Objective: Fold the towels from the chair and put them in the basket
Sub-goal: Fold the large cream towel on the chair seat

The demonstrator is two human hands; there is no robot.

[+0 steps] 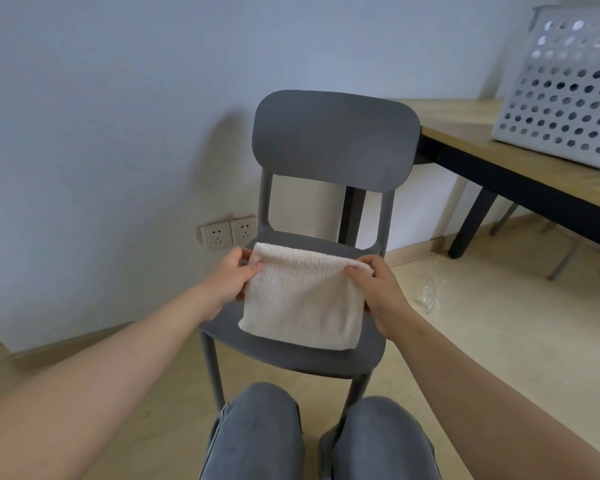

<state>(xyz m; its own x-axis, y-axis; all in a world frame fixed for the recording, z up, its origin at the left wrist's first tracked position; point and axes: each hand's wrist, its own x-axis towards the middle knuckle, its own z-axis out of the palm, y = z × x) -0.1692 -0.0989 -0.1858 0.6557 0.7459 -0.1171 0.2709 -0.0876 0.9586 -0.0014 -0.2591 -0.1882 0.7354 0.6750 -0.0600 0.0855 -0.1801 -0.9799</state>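
Towel (pixel 302 299), cream and folded, lay on the seat of the grey chair (pixel 333 140), and we held it at both far corners.

Two wall sockets (pixel 229 232) sat low on the wall to the left of the chair. Our left hand (pixel 229 278) pinched the towel's far left corner, thumb on top and fingers curled behind the edge. The towel's near part rested on the seat, with a rounded fold along its near edge. Our right hand (pixel 381 292) gripped the far right corner in the same manner, thumb on the upper face. Our knees (pixel 257 434), in blue jeans, were just in front of the seat. To the right, well apart from the chair, a white perforated basket (pixel 565 95) stood on a wooden table (pixel 465 129) with black legs.
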